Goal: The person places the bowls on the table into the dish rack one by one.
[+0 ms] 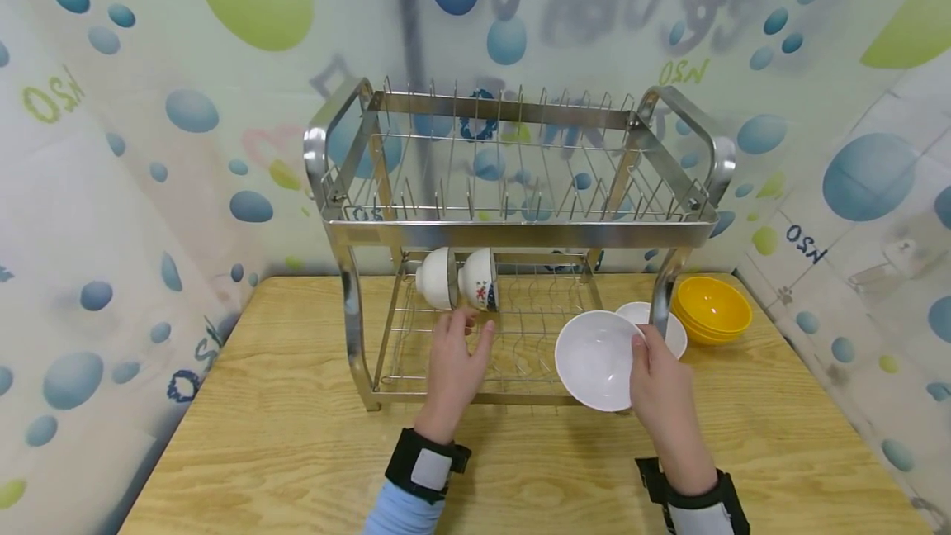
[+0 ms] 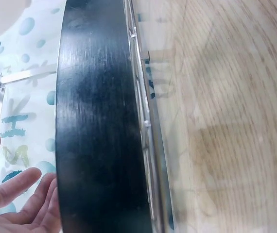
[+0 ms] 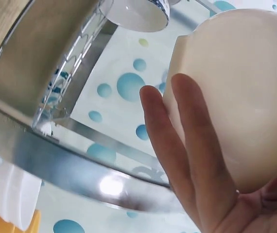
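A white bowl (image 1: 598, 360) is held by my right hand (image 1: 664, 386), thumb at its rim and fingers against its outside, in front of the rack's right side. In the right wrist view the bowl's rounded underside (image 3: 245, 92) faces the camera. My left hand (image 1: 455, 362) reaches over the lower tier of the metal dish rack (image 1: 520, 234), its fingers loosely bent and holding nothing. Just beyond those fingers, two bowls stand on edge in the lower tier: a plain-looking white bowl (image 1: 437, 279) and a bowl with a floral pattern (image 1: 479, 281).
Right of the rack, a white bowl (image 1: 676, 338) sits on the wooden table (image 1: 290, 452), partly behind the rack leg. Stacked yellow bowls (image 1: 713, 308) stand beside it. The upper tier's wire prongs (image 1: 513, 196) overhang the lower one. A patterned curtain (image 1: 223, 147) hangs behind.
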{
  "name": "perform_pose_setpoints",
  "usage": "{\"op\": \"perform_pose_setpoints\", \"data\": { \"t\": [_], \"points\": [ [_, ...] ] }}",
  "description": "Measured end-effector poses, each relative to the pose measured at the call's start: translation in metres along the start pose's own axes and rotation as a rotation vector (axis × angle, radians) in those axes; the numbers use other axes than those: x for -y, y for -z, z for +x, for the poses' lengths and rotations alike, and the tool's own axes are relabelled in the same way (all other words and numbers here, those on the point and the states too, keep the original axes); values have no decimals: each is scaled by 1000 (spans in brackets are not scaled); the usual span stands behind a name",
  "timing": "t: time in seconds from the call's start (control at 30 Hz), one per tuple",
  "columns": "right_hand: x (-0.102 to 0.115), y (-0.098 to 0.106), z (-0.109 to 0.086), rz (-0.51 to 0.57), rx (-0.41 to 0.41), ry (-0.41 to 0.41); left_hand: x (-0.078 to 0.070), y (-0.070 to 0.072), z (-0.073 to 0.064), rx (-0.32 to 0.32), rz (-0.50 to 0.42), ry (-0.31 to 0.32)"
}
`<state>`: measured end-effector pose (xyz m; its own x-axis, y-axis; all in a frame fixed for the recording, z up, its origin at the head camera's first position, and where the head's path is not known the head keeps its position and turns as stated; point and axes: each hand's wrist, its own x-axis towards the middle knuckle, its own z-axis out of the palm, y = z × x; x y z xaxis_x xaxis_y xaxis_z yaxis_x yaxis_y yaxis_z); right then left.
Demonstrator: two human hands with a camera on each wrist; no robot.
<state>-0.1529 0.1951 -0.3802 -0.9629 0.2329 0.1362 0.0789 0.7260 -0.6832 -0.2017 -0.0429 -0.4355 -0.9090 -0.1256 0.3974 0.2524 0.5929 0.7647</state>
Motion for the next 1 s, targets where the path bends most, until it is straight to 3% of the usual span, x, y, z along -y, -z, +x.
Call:
{"op": "perform_pose_setpoints", "data": {
  "t": [0.4, 0.87, 1.0],
  "points": [
    [4, -22, 8, 15, 28, 37, -2, 2, 0, 27, 2, 11],
    [14, -52, 8, 49, 34, 132, -4, 0, -1, 6, -17, -26],
    [16, -56, 7, 56, 45, 131, -6, 0, -1, 39, -57, -3]
  ]
}}
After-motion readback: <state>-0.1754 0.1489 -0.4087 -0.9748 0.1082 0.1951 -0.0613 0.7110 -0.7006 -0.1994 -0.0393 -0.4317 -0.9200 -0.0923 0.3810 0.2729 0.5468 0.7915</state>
